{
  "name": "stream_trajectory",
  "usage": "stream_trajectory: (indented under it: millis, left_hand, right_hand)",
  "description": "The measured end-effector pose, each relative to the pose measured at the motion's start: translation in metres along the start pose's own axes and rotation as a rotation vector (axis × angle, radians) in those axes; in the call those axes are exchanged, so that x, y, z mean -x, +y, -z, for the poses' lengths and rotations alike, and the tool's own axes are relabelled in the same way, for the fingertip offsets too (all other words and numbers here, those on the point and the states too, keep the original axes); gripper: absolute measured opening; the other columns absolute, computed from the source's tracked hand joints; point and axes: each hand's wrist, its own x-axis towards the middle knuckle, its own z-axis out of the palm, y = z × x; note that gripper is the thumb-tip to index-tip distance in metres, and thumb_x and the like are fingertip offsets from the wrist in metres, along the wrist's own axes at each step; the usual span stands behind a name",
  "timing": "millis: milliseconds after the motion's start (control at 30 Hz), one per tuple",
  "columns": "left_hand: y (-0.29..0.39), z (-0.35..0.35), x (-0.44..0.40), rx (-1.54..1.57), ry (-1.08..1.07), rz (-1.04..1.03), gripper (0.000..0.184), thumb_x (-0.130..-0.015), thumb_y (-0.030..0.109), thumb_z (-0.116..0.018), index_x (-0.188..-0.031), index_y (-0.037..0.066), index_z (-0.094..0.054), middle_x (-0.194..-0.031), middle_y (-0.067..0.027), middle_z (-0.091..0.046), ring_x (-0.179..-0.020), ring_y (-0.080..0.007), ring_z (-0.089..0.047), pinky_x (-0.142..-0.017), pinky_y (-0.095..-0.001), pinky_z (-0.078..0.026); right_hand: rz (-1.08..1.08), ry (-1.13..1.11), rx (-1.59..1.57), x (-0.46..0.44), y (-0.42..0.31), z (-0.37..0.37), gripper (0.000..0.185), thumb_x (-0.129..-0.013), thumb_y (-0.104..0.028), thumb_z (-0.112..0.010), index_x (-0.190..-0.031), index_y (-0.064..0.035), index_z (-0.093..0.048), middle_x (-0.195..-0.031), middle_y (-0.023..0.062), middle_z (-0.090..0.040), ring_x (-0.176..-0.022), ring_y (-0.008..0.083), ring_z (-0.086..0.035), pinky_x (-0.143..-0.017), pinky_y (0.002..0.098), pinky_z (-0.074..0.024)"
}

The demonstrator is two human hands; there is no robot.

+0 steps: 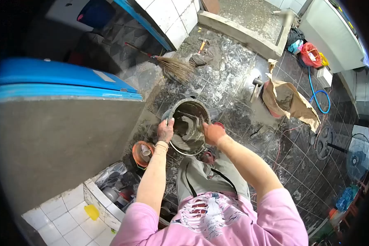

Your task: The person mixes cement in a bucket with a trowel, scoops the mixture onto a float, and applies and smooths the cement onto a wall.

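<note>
A bucket (196, 109) is tipped so that its mouth faces me, with wet grey mortar (186, 137) inside and smeared over the inner wall. My left hand (165, 131) is closed on the bucket's left rim. My right hand (213, 133) is closed at the right rim, its fingertips hidden at the edge. The bucket's thin handle (180, 152) hangs in a curve on the near side, just above my legs. Left of my legs stands a small orange bucket (137, 154) with a pale cup-like piece in it.
A straw broom (176, 68) and a hammer (202, 46) lie on the dirty tiles ahead. To the right are an open paper sack (293, 104) of grey powder, a blue hose (326, 107) and a fan (356, 160). A low wall (69, 139) borders the left.
</note>
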Motion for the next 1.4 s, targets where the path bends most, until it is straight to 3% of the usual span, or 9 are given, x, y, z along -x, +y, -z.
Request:
stream_trajectory:
  millis: [200, 500, 600, 667, 1000, 1100, 1167, 1333, 1400]
  left_hand:
    - [0.017, -0.016, -0.055, -0.060, 0.119, -0.061, 0.045, -0.089, 0.044, -0.057, -0.080, 0.000, -0.058, -0.075, -0.0260, -0.059, -0.076, -0.0457, -0.056, -0.068, -0.0489, -0.044]
    - [0.013, 0.003, -0.051, 0.051, -0.065, -0.034, 0.040, -0.088, 0.043, -0.060, -0.080, 0.003, -0.057, -0.079, -0.0248, -0.062, -0.080, -0.0463, -0.057, -0.072, -0.0507, -0.044]
    - [0.000, 0.014, -0.065, 0.057, 0.012, -0.049, 0.038, -0.089, 0.038, -0.059, -0.081, 0.001, -0.058, -0.074, -0.0229, -0.061, -0.075, -0.0435, -0.059, -0.067, -0.0480, -0.045]
    - [-0.006, 0.019, -0.073, 0.032, 0.026, -0.078, 0.039, -0.092, 0.037, -0.056, -0.084, -0.001, -0.060, -0.070, -0.0221, -0.059, -0.068, -0.0404, -0.058, -0.064, -0.0450, -0.045]
    - [-0.005, 0.017, -0.090, 0.064, -0.083, -0.048, 0.039, -0.092, 0.039, -0.055, -0.091, 0.000, -0.063, -0.076, -0.0210, -0.063, -0.071, -0.0371, -0.059, -0.068, -0.0421, -0.046]
    - [0.000, 0.015, -0.086, 0.084, -0.097, -0.047, 0.038, -0.092, 0.038, -0.056, -0.087, 0.000, -0.062, -0.076, -0.0225, -0.061, -0.071, -0.0397, -0.058, -0.067, -0.0432, -0.045]
    - [0.005, 0.014, -0.087, 0.063, -0.102, -0.084, 0.038, -0.092, 0.037, -0.056, -0.085, 0.000, -0.061, -0.074, -0.0228, -0.060, -0.070, -0.0400, -0.057, -0.066, -0.0436, -0.045]
    - [0.006, 0.003, -0.089, -0.024, -0.064, -0.180, 0.038, -0.092, 0.037, -0.057, -0.080, 0.001, -0.060, -0.070, -0.0230, -0.059, -0.067, -0.0413, -0.055, -0.064, -0.0435, -0.044]
    - [0.011, 0.004, -0.098, -0.023, -0.041, -0.166, 0.039, -0.092, 0.039, -0.057, -0.082, 0.001, -0.062, -0.069, -0.0222, -0.059, -0.066, -0.0401, -0.054, -0.064, -0.0434, -0.044]
  right_hand:
    - [-0.074, -0.032, 0.100, -0.104, 0.003, -0.011, 0.026, -0.091, -0.019, -0.050, -0.109, -0.0025, -0.058, -0.103, 0.0179, -0.068, -0.092, 0.0278, -0.069, -0.075, 0.0373, -0.0561]
    - [0.079, -0.691, 0.039, -0.084, -0.043, -0.038, 0.055, -0.074, -0.012, -0.057, -0.119, 0.0175, -0.046, -0.098, 0.0259, -0.065, -0.092, 0.0333, -0.067, -0.076, 0.0385, -0.0543]
    - [0.116, -0.663, -0.254, -0.085, -0.047, -0.074, 0.045, -0.076, -0.012, -0.055, -0.113, 0.0136, -0.048, -0.091, 0.0245, -0.066, -0.075, 0.0334, -0.068, -0.063, 0.0408, -0.0557]
    - [0.029, -0.621, -0.392, -0.062, -0.067, -0.003, 0.042, -0.075, -0.012, -0.056, -0.109, 0.0114, -0.048, -0.085, 0.0249, -0.066, -0.068, 0.0325, -0.068, -0.053, 0.0399, -0.0554]
    - [-0.133, -0.255, -0.086, -0.106, -0.029, -0.009, 0.042, -0.074, -0.014, -0.056, -0.108, 0.0093, -0.048, -0.094, 0.0269, -0.065, -0.089, 0.0386, -0.066, -0.071, 0.0429, -0.0535]
    - [-0.071, -0.374, -0.030, -0.091, -0.045, -0.052, 0.047, -0.076, -0.014, -0.053, -0.112, 0.0143, -0.046, -0.094, 0.0268, -0.066, -0.088, 0.0379, -0.067, -0.072, 0.0420, -0.0539]
    - [0.258, -0.529, 0.136, -0.086, -0.054, -0.068, 0.044, -0.078, -0.014, -0.056, -0.115, 0.0101, -0.049, -0.101, 0.0224, -0.067, -0.095, 0.0339, -0.067, -0.078, 0.0411, -0.0544]
    - [0.037, -0.578, -0.337, -0.053, -0.083, 0.000, 0.041, -0.076, -0.011, -0.057, -0.105, 0.0171, -0.049, -0.080, 0.0261, -0.066, -0.077, 0.0348, -0.069, -0.064, 0.0394, -0.0557]
    - [0.203, -0.445, -0.278, -0.051, -0.069, 0.023, 0.044, -0.076, -0.011, -0.057, -0.108, 0.0167, -0.046, -0.079, 0.0270, -0.066, -0.074, 0.0352, -0.069, -0.060, 0.0402, -0.0552]
